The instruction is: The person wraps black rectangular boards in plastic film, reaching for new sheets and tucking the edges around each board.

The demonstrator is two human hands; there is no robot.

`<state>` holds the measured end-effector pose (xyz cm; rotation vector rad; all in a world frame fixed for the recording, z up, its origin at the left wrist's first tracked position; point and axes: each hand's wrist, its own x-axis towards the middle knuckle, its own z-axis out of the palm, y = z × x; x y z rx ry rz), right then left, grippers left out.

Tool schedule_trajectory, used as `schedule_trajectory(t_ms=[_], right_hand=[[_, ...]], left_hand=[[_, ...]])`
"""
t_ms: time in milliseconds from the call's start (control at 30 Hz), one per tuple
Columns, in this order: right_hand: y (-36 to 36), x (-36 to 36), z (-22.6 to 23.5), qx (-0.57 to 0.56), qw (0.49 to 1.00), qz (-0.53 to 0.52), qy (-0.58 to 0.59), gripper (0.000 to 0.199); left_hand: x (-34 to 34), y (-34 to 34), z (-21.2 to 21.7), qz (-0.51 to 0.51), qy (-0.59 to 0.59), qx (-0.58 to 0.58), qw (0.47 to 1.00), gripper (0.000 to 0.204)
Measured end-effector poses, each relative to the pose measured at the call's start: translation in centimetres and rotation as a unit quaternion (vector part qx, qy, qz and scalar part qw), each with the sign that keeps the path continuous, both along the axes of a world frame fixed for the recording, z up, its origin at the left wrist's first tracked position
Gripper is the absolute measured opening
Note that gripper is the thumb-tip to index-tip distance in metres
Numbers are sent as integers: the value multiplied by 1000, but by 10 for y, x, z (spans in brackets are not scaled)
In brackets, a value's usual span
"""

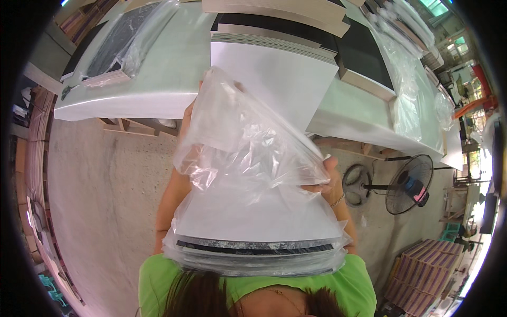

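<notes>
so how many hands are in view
2: the left hand, partly hidden behind the left edge of the clear plastic; the right hand, at its lower right corner.

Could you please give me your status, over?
Right grip pinching clear plastic film. Left grip mostly hidden behind film, hold unclear. Film crumpled. White stack ahead, partly covered from view by film.

The plastic bag [253, 142] looks glossy — the floor [116, 185], rough matt concrete.
</notes>
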<state>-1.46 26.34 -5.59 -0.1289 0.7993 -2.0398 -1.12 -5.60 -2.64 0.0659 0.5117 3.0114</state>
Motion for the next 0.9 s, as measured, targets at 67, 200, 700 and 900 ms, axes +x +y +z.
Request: schedule_trajectory(t_ms=[67,200,700,900], right_hand=[[-3,0,-1,62,985,-119,108,59],[-16,-17,21,76,880,-466,46,34],[14,13,-44,38,999,22,10,47],[-2,7,-19,88,973,-197,-76,55]], left_hand=[[5,7,-1,7,8,-9,1000,48],[-3,13,-5,24,13,-35,999,45],[0,9,-7,111,36,-102,988,38],[5,2,10,124,12,-223,967,36]])
